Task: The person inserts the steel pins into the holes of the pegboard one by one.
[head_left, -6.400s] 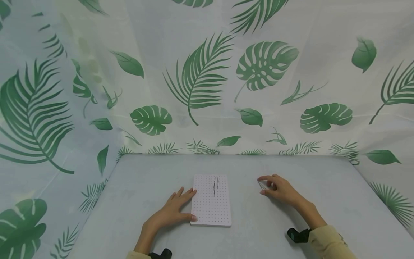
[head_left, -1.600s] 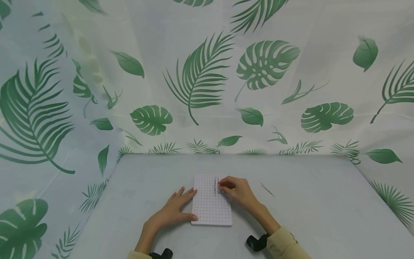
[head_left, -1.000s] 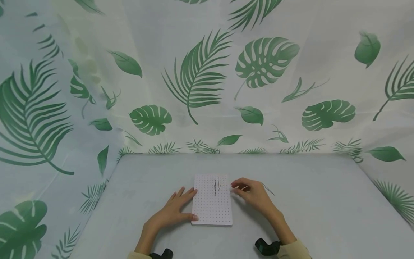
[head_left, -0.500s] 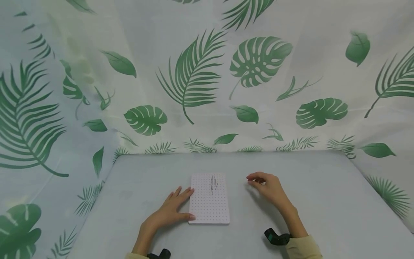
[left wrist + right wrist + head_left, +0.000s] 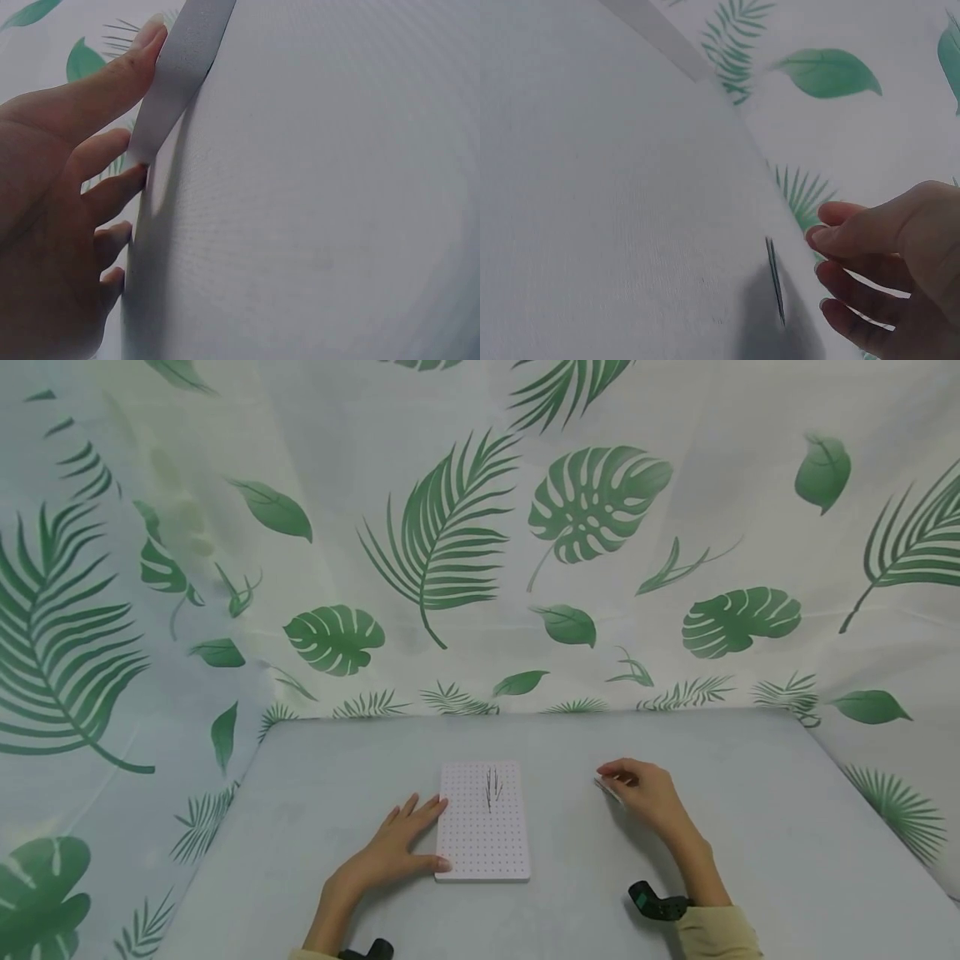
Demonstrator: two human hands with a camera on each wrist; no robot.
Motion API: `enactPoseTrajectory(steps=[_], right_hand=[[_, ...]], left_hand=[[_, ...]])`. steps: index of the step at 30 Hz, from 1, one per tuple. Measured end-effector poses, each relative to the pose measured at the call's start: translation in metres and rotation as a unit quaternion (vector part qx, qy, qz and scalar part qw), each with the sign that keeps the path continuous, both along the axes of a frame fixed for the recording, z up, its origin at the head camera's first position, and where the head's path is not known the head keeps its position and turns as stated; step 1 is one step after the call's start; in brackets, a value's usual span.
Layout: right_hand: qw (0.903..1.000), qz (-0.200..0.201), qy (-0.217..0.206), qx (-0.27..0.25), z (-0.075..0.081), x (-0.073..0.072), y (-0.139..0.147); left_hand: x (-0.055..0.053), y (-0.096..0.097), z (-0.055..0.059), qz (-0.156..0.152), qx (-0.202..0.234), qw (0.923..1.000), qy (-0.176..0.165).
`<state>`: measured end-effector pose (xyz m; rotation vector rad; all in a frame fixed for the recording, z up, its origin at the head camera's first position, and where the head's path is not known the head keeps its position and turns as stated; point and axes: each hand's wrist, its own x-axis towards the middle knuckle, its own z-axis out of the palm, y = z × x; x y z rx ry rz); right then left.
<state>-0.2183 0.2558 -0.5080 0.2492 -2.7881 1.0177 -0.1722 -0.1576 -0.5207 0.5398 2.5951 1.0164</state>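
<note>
A white pegboard (image 5: 480,847) with rows of small holes lies mid-table. Several thin dark needle-like sticks (image 5: 489,795) stand in its upper right part. My left hand (image 5: 388,857) rests against its left side, fingers spread, thumb at the near corner. The left wrist view shows the thumb along the board's edge (image 5: 184,75). To the right, my right hand (image 5: 647,792) hovers beside loose thin sticks (image 5: 603,786), partly covering them. In the right wrist view these dark sticks (image 5: 775,281) lie on the table, apart from the loosely bent fingers, and nothing shows between thumb and forefinger.
The pale tabletop (image 5: 337,777) ends at a white curtain (image 5: 465,677) printed with green leaves, behind and at both sides. A black wrist camera (image 5: 658,903) is strapped at the right wrist; another black camera (image 5: 371,950) sits at the left wrist.
My right hand has left the pegboard and moved right to the loose sticks. One more stick stands in the board than 6.4 s ago. My left hand stays at the board.
</note>
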Motion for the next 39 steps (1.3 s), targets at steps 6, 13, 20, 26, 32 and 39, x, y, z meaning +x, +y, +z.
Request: enactPoseTrajectory(steps=[6, 13, 20, 26, 32, 39], right_hand=[[0.9996, 0.001, -0.028, 0.006, -0.004, 0.002, 0.010], [0.9981, 0.007, -0.060, 0.011, -0.007, 0.004, 0.017], [0.9968, 0.024, -0.076, 0.003, -0.006, 0.004, 0.017], [0.9961, 0.031, -0.082, -0.002, -0.005, 0.003, 0.014], [0.9963, 0.034, -0.079, 0.000, -0.006, 0.004, 0.014], [0.9962, 0.052, -0.070, -0.004, -0.009, 0.004, 0.017]], left_hand=[[0.001, 0.000, -0.001, 0.000, 0.003, 1.0000, -0.002], [0.002, 0.001, 0.001, -0.002, 0.004, 1.0000, -0.007], [0.002, 0.001, 0.002, -0.003, 0.007, 0.9999, -0.007], [0.001, 0.000, 0.001, -0.003, 0.006, 1.0000, -0.003], [0.001, 0.000, 0.001, -0.006, 0.008, 1.0000, 0.000], [0.002, 0.000, 0.002, -0.002, 0.004, 1.0000, -0.001]])
